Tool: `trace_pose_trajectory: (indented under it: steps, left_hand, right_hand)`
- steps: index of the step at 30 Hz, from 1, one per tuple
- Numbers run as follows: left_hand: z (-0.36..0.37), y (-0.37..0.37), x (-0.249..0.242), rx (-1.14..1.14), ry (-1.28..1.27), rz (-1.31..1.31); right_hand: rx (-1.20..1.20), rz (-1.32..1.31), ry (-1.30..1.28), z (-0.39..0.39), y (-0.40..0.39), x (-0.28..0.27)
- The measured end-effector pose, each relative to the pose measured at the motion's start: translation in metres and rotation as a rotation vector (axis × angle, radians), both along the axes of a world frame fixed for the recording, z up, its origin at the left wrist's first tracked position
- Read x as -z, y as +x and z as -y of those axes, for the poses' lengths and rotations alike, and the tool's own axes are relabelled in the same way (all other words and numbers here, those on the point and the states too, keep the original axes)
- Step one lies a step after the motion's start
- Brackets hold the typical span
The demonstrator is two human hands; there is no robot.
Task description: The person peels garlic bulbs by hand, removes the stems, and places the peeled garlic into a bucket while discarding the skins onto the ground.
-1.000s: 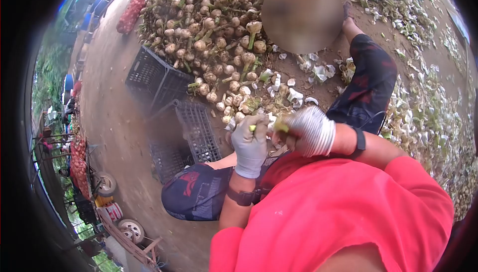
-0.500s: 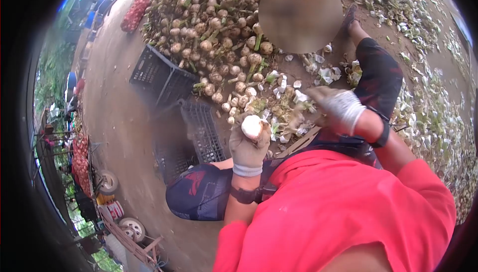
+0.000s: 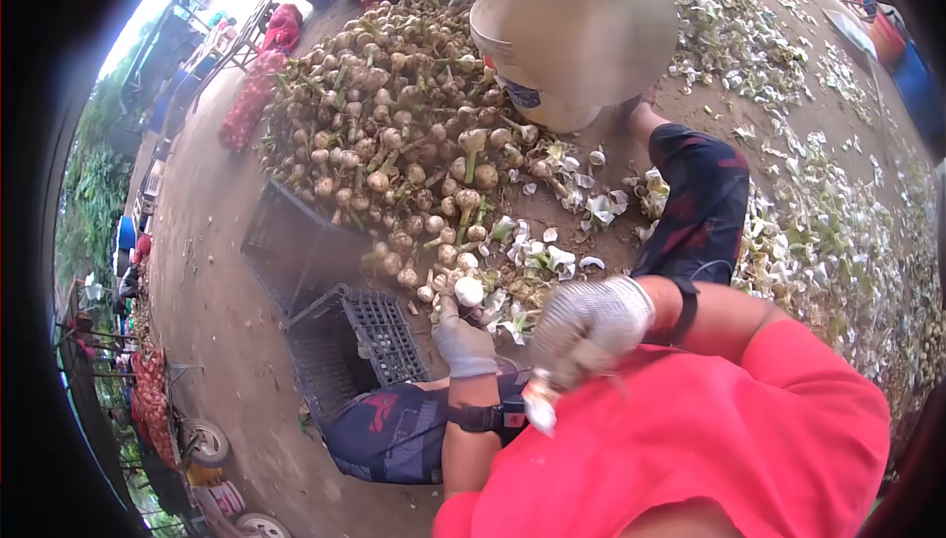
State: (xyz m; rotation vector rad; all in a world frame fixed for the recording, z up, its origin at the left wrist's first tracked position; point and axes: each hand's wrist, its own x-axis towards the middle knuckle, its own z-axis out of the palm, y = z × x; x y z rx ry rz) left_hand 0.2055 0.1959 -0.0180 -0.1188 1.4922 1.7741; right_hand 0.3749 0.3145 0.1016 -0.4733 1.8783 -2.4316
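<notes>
Shirt (image 3: 680,439), red, occupies the foreground on the near side of the bulb heap (image 3: 394,134), which I take as the reference point. My right hand (image 3: 588,326), gloved, is held close to the shirt, to the near right of the heap. Its fingers are curled and blurred; a white and orange piece (image 3: 539,405) shows at their lower edge, and I cannot tell whether they pinch it. A black band (image 3: 683,309) is worn on that wrist.

My left hand (image 3: 463,336), also gloved, is at the heap's near edge, its thumb and fingers closed about a white bulb (image 3: 468,292). Smaller bulbs lie just beside it at the same edge. My left trouser leg (image 3: 389,430) is bent, nearer than the heap; my right trouser leg (image 3: 695,198) extends along the heap's right side.

Two black crates are noted off the heap's near left: a nearer crate (image 3: 389,336), and a farther crate (image 3: 296,242) near the heap's margin. Loose peelings (image 3: 552,257) lie at the heap's near right, and a broad scatter of peelings (image 3: 808,233) well to its right.

A white bucket (image 3: 557,109), partly hidden by a blur, is just beside the heap's far right. A red mesh sack (image 3: 251,100) lies off its far left.
</notes>
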Motion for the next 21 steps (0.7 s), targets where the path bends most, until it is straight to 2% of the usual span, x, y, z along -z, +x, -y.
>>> trace_pose_trajectory:
  steps: [1,3,5,6,7,8,9,10,11,12,13,14,15,16,17,19,21]
  left_hand:
    - [0.000,-0.002,0.000,-0.050,0.024,0.005]
    - [-0.003,0.000,-0.018,-0.031,0.063,-0.033]
    - [-0.016,-0.004,-0.020,-0.032,0.045,-0.090]
    - [-0.019,-0.005,-0.002,0.004,0.130,-0.151]
    - [-0.017,-0.007,-0.003,0.411,-0.080,-0.701]
    - [-0.016,-0.008,-0.004,0.611,-0.257,-1.318]
    - [-0.029,-0.007,0.005,0.514,-0.054,-0.953]
    - [-0.042,-0.005,0.013,0.356,0.145,-0.601]
    - [-0.047,-0.006,0.003,0.321,0.215,-0.302]
    - [-0.051,-0.006,-0.007,0.240,0.264,-0.005]
    - [-0.054,-0.010,-0.016,0.260,0.197,0.078]
    - [-0.063,-0.010,-0.024,0.237,0.015,-0.054]
    - [-0.068,-0.018,-0.017,0.166,-0.039,-0.032]
    - [-0.063,-0.030,-0.003,0.153,-0.048,-0.018]
    - [-0.056,-0.040,0.009,0.141,-0.061,-0.002]
    - [-0.048,-0.046,0.016,0.138,-0.069,0.060]
    - [-0.040,-0.049,0.031,0.130,-0.077,0.123]
  right_hand:
    - [0.234,0.126,0.363,0.000,-0.010,0.012]
    - [-0.060,0.684,1.477,-0.035,-0.055,0.054]
    - [0.511,0.340,1.433,-0.030,-0.048,0.044]
    - [0.633,0.167,1.148,-0.028,-0.059,0.047]
    - [0.641,0.129,1.198,-0.025,-0.070,0.050]
    - [0.584,0.126,1.143,-0.025,-0.076,0.058]
    - [0.541,0.123,1.094,-0.034,-0.081,0.065]
    - [0.507,0.263,1.070,-0.048,-0.080,0.049]
    - [0.462,0.403,1.033,-0.059,-0.076,0.032]
    - [0.489,0.388,0.981,-0.073,-0.073,0.030]
    - [0.490,0.332,1.178,-0.084,-0.073,0.039]
    - [0.300,0.386,1.288,-0.097,-0.072,0.027]
    - [0.104,0.437,1.388,-0.111,-0.072,0.015]
    - [0.095,0.265,1.403,-0.121,-0.066,0.027]
    - [0.081,0.287,1.303,-0.136,-0.062,0.003]
    - [0.340,0.231,1.179,-0.180,-0.054,-0.021]
    - [0.607,0.335,1.097,-0.234,-0.052,-0.044]
